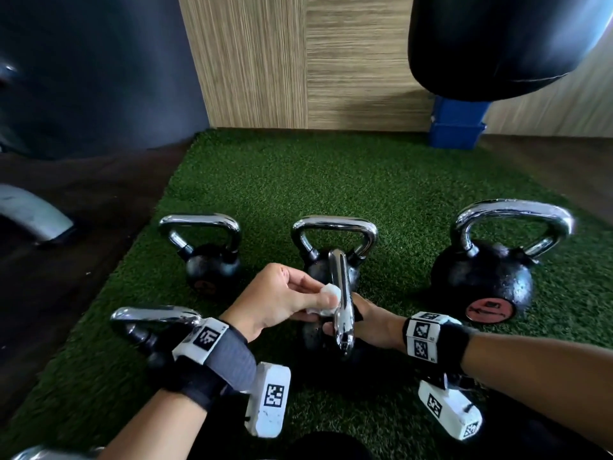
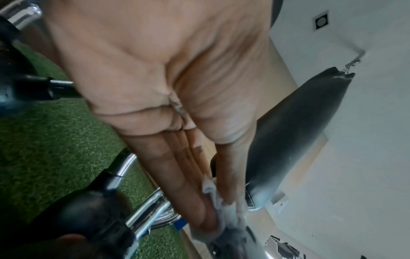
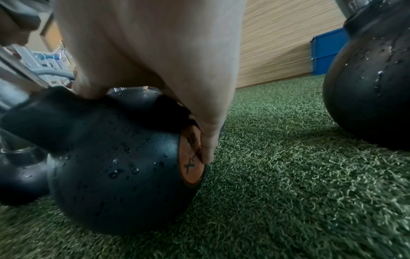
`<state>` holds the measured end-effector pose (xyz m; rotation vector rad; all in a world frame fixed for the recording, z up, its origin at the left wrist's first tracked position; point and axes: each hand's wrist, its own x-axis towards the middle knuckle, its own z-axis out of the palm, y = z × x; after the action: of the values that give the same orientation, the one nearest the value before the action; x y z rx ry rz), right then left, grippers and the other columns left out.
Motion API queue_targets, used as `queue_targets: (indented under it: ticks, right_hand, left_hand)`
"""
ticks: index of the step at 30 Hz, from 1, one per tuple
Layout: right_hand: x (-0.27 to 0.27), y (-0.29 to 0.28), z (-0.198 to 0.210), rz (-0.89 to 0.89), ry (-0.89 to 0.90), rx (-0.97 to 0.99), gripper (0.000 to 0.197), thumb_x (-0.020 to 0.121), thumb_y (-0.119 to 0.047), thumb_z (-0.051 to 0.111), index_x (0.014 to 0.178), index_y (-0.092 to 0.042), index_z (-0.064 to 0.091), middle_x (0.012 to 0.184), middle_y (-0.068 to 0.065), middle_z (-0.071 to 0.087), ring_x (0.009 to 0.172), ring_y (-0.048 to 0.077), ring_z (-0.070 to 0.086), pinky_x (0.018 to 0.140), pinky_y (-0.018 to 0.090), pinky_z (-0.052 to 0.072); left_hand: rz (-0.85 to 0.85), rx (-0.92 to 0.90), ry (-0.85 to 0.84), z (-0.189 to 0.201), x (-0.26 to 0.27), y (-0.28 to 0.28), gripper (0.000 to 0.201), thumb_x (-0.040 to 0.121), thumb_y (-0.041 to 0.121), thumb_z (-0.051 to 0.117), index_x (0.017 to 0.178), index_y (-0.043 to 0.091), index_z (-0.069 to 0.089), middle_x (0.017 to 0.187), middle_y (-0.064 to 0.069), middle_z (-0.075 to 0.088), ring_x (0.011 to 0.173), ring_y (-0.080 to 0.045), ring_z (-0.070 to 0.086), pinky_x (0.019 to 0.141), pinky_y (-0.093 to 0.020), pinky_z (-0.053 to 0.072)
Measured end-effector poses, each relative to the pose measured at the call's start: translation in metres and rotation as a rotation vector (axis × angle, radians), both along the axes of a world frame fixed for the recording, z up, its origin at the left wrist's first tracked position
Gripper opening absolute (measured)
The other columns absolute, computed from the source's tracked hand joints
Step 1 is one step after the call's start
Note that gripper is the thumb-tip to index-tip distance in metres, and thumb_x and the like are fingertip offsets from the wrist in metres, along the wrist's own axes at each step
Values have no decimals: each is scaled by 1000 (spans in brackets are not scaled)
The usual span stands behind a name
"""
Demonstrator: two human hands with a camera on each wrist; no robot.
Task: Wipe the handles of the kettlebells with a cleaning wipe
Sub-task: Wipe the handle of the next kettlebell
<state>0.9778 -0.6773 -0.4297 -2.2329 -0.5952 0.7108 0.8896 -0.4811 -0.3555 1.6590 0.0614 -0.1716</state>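
handle (image 1: 343,300): glossy chrome metal | kettlebell body (image 3: 115,166): matt black, pebbled | wipe (image 1: 331,289): soft white cloth | turf (image 1: 331,180): rough pile

Head view: high, facing forward and down over both forearms onto the turf (image 1: 365,180).
Left wrist view: very close along the left hand (image 2: 155,70), angled up toward the punching bag (image 2: 299,131).
Right wrist view: near turf level, beside the right hand (image 3: 155,52).
Shared: the kettlebell (image 1: 341,277) between the hands, in all views; the blue bin (image 1: 457,127), in head and right wrist views.

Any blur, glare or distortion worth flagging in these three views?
Head view: glare on the chrome handle, edges bent by the wide lens. Left wrist view: left hand and wipe blurred. Right wrist view: kettlebell fairly sharp, turf smeared at the corners.
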Motion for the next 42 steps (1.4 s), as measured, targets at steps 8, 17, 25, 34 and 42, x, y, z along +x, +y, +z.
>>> queue_targets:
  ticks: [8, 17, 25, 34, 42]
  right_hand:
    - [1, -3, 1, 33, -33, -122, 93, 87, -46, 71, 158, -22, 17, 154, 8, 41, 137, 26, 45, 114, 43, 38]
    - [4, -4, -4, 66, -26, -127, 82, 92, -36, 67, 157, -17, 21, 157, 7, 38, 142, 25, 39, 120, 44, 29]
    - [0, -2, 13, 69, 11, -61, 51, 86, -34, 78, 126, -32, 47, 114, -8, 65, 97, -2, 61, 89, 21, 46]
    - [14, -22, 91, -197, -158, 174, 5, 89, -18, 74, 88, -21, 78, 71, -7, 74, 63, 10, 63, 56, 22, 50]
    - [-6, -16, 134, -51, -465, 443, 40, 74, -36, 86, 112, -32, 76, 97, -10, 76, 82, 15, 73, 77, 37, 62]
  left_hand:
    - [-128, 94, -94, -12, -25, -2, 28, 65, 19, 96, 86, 9, 80, 85, -15, 79, 72, -24, 75, 69, -31, 63]
    - [-54, 104, -219, -44, -40, -9, 31, 61, 30, 97, 89, 24, 83, 90, -5, 81, 83, -19, 77, 76, -27, 61]
    - [-18, 299, -272, -61, -43, -11, 27, 65, 33, 94, 88, 38, 81, 86, 13, 80, 81, -5, 76, 75, -15, 55]
    - [206, 54, -334, 3, -1, 6, 40, 58, 32, 93, 88, 18, 72, 77, -1, 76, 75, -14, 71, 74, -29, 62]
    - [183, -267, -188, 23, 18, -11, 48, 64, 36, 85, 99, 5, 74, 89, -15, 79, 81, -21, 78, 66, -27, 63]
